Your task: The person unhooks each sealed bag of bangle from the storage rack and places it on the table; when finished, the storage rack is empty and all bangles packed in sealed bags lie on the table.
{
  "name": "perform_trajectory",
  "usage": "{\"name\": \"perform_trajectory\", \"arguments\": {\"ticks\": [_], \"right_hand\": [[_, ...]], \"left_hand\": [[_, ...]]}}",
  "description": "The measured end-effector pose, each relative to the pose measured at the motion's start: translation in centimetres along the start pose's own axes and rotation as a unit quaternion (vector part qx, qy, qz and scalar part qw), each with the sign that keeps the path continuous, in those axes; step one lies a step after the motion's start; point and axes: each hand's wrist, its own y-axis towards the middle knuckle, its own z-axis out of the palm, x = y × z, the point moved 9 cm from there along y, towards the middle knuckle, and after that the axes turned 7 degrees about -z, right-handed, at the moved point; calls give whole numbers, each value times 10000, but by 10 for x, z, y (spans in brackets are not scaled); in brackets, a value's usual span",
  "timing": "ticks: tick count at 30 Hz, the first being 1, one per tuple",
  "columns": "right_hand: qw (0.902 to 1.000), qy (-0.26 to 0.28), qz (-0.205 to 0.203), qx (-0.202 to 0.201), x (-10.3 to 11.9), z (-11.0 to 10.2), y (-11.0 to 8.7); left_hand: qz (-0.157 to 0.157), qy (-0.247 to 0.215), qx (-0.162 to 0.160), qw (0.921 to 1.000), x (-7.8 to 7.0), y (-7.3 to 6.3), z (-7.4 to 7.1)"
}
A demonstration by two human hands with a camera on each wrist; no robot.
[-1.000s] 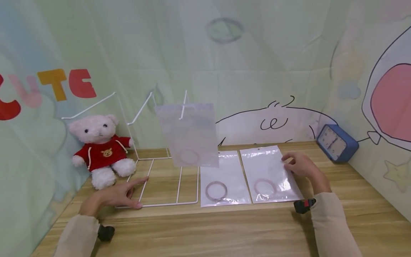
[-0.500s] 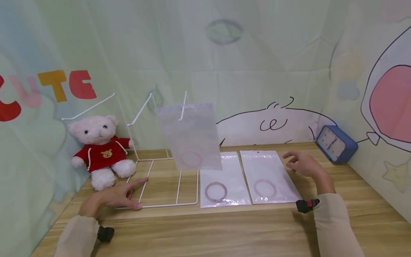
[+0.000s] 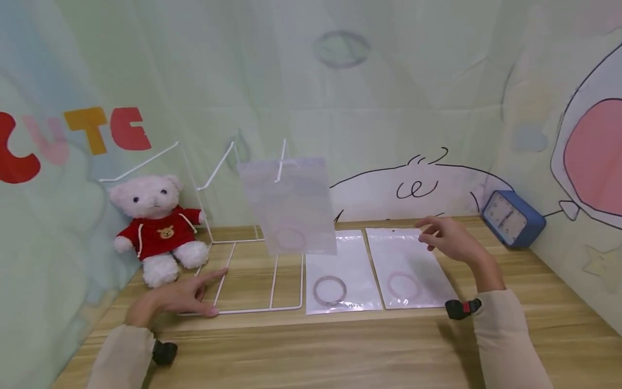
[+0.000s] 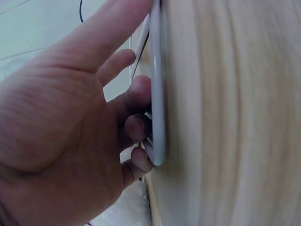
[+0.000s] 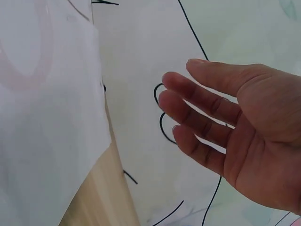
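Observation:
My left hand rests on the base of a white wire rack, thumb on the front wire and index finger reaching across a crossbar. In the left wrist view its fingertips lie along the wire. A translucent flat bag with a pinkish ring inside hangs from a rack hook. Two white flat bags lie side by side on the table: a middle bag with a brownish ring and a right bag with a pink ring. My right hand hovers by the right bag's upper right corner, fingers loosely bent, holding nothing.
A white teddy bear in a red hoodie sits left of the rack. At the back right a blue clock leans near the wall. Two more hooks stick out from the rack. A printed cloth hangs behind the wooden table.
My right hand has let go of the right bag's edge, moved off to the right, then come back left and up over its corner. The hanging bag has swung slightly. My left hand stays put.

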Motion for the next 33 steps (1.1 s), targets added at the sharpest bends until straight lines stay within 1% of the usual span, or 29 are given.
{"name": "perform_trajectory", "arguments": {"ticks": [3,7,13,16,21,25,30,33], "right_hand": [[9997,4,-217,-97,15,1,5],[9984,-55,-527,-190,32,0,6],[9956,-69,-876,-321,60,0,9],[9932,-62,-1084,-412,76,0,11],[9865,-10,-1522,-603,105,1,17],[9798,122,-1855,-740,123,3,20],[9734,405,-2121,-768,140,8,23],[9705,576,-2211,-766,150,11,26]], "left_hand": [[-64,43,-8,10000,1,-3,-2],[-168,16,30,9999,4,0,0],[-224,-1,69,9997,5,2,1],[-224,-52,91,9997,3,2,1],[-230,-23,41,9997,2,-1,0],[-245,-23,42,9997,5,1,1],[-179,-4,25,9998,6,2,1],[-190,1,8,9998,6,1,1]]}}
